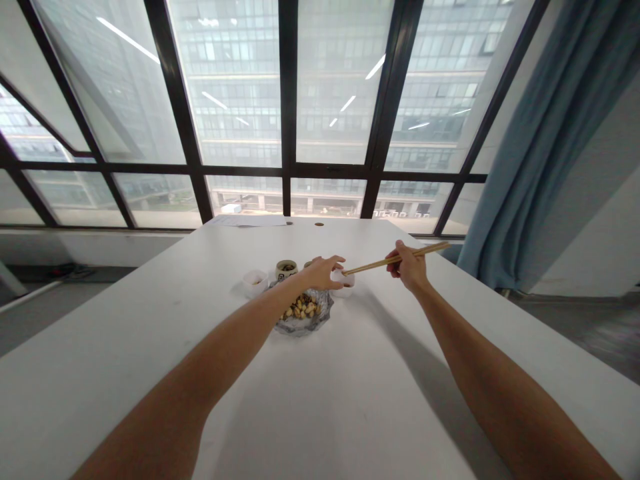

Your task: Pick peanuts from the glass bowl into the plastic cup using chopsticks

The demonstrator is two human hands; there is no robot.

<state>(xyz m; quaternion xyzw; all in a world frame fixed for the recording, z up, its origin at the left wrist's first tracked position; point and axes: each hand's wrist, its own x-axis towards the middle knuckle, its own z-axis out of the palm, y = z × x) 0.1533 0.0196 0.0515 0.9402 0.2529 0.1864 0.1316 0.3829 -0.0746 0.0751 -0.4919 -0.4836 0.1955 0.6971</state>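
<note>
My right hand [407, 265] is closed around a pair of wooden chopsticks [370, 267]. Their tips point left, over the small white bowl [345, 291], which has something dark in it. Beside that bowl, my left hand [323, 272] has its thumb and fingers spread in a curve at the rim; whether they touch it I cannot tell. Under my left forearm lies a crumpled silvery dish [305, 328] with yellow-brown pieces [306, 307] like nuts or beans. Part of the dish is hidden by the arm.
Left of the dish are another small white bowl [255, 283] and a patterned cup [287, 269]. A second cup [308, 264] shows partly behind my left hand. Papers [250, 221] lie at the far edge of the white table [320, 400], before windows; a blue curtain [530, 160] hangs right.
</note>
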